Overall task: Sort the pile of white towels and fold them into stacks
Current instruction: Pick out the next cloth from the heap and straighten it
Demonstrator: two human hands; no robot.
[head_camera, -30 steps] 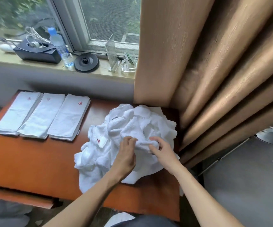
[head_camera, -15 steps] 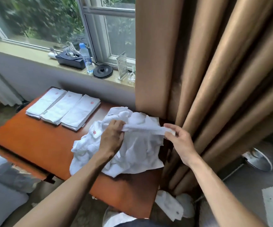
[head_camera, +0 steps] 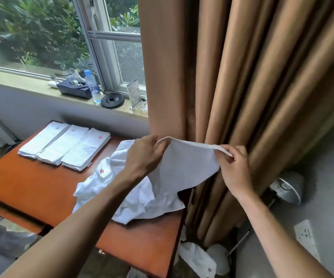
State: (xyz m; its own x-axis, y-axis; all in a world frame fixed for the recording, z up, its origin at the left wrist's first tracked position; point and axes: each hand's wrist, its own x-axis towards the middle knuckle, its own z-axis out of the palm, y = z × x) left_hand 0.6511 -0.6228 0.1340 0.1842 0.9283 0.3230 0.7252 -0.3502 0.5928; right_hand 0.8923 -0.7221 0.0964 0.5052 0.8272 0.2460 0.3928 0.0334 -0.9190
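Pinching towel point(head_camera: 184, 163) edge, left hand point(head_camera: 144, 155), right hand point(head_camera: 233, 167)

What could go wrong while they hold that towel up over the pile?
1. The towel, pinched by the left hand and right hand, hangs onto the pile near the table edge; pulling might drag others to the floor, where white cloth lies.
2. It may brush the curtain behind it.

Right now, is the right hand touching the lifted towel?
Touching. The head view shows the right hand pinching the lifted towel at its upper corner.
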